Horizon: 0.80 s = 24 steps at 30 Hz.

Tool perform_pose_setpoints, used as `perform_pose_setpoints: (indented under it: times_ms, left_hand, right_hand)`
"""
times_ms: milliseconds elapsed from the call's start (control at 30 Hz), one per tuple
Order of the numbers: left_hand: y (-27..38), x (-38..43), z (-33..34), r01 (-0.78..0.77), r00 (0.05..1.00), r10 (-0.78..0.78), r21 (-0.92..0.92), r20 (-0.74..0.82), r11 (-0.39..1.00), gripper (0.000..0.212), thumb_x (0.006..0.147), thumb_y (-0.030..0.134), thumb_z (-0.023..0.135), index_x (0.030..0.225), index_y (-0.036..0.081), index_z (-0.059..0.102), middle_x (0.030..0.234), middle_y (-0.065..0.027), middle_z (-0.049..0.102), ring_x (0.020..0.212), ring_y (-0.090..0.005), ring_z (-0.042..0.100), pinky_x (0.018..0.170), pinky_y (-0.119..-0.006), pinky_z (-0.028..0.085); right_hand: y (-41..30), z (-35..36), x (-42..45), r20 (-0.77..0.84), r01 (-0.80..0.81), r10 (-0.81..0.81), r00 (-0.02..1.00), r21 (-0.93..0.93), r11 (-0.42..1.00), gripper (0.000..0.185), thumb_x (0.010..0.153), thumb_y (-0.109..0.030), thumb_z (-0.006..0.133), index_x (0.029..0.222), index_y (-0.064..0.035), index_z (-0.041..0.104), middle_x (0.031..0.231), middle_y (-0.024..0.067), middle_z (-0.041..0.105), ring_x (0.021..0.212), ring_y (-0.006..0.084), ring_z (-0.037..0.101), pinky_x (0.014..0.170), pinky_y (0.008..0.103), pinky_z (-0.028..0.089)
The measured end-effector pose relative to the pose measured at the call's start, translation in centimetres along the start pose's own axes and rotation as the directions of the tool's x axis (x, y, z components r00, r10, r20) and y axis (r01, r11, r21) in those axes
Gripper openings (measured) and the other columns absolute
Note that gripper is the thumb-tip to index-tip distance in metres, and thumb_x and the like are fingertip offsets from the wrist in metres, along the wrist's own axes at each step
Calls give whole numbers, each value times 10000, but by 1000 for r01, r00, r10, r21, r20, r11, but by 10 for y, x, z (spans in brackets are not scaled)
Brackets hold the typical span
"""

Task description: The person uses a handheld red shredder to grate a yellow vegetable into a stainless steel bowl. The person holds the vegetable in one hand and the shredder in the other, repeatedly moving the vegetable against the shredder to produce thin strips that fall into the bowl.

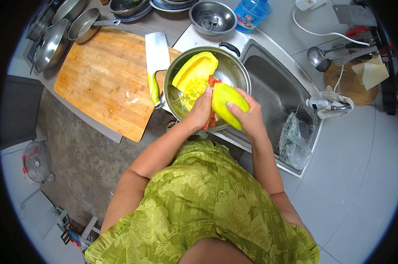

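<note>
A wide steel pot (pixel 242 71) stands in front of me, partly over the corner of the sink. In it lie a hollowed half of a yellow-green fruit or squash (pixel 195 67) and a heap of thin yellow shreds (pixel 194 92). My right hand (pixel 250 114) grips another peeled yellow-green piece (pixel 227 102) above the pot. My left hand (pixel 201 107) is at a red grater or peeler (pixel 211 122) beneath that piece; its grip is partly hidden. A cleaver (pixel 157 52) with a green and white handle rests at the right edge of the wooden cutting board (pixel 106 76).
Steel pans (pixel 83 26) stand behind the board. A steel bowl (pixel 213 16) and a blue plastic bottle (pixel 253 15) stand beyond the pot. The sink (pixel 268 82) holds a wire rack with plastic bags (pixel 294 145). Ladles (pixel 316 56) hang at the right.
</note>
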<state>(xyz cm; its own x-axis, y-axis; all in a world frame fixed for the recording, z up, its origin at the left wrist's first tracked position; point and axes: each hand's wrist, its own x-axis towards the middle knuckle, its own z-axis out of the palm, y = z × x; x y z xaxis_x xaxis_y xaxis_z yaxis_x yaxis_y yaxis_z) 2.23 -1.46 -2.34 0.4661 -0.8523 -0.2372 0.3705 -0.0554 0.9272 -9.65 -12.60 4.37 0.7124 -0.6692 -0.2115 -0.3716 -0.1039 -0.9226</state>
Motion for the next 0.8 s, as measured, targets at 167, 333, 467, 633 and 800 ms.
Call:
perform_pose_setpoints:
  times_ms: [167, 333, 467, 633, 800]
  left_hand:
    - [-2, -3, 3, 74, 996, -78, -76, -49, 994, 639, 992, 526, 121, 1123, 43, 518, 696, -67, 543, 538, -130, 511, 525, -275, 480]
    - [-2, -10, 5, 80, 997, -80, -39, -2, 996, 652, 982, 536, 120, 1060, 25, 517, 667, -79, 528, 536, -159, 529, 521, -296, 477]
    - [2, -4, -1, 175, 981, -187, -205, -43, 963, 658, 982, 542, 130, 1086, 16, 511, 706, -85, 542, 571, -161, 540, 554, -290, 483]
    - [-4, 12, -10, 59, 993, -76, -184, -88, 981, 660, 1001, 503, 144, 1237, -14, 479, 1014, -153, 600, 929, -203, 579, 873, -324, 453]
    - [-10, 9, -11, -30, 998, 33, 57, -54, 998, 644, 1009, 468, 144, 1241, -28, 485, 1016, -154, 592, 934, -216, 576, 879, -328, 451]
  right_hand:
    - [-6, 5, 20, -18, -35, 37, 999, 124, 992, 539, 754, -179, 758, 1201, 54, 567, 1057, 132, 656, 922, 161, 624, 825, 288, 501]
    - [-4, 5, 41, -90, -61, 90, 992, 285, 957, 536, 772, -161, 745, 1224, 51, 550, 1060, 128, 651, 906, 163, 630, 799, 283, 513]
    - [-5, -5, 30, 1, -145, 150, 989, 277, 950, 558, 771, -151, 745, 1253, 35, 534, 1077, 126, 645, 902, 161, 630, 794, 278, 517]
    - [1, -5, -8, 215, -53, 40, 976, 53, 997, 565, 749, -165, 755, 1233, 39, 545, 1078, 116, 646, 912, 149, 619, 823, 286, 500]
    - [-7, -4, -8, 135, -27, 36, 990, -69, 997, 579, 718, -186, 770, 1207, 45, 562, 1037, 136, 664, 917, 153, 626, 839, 292, 494]
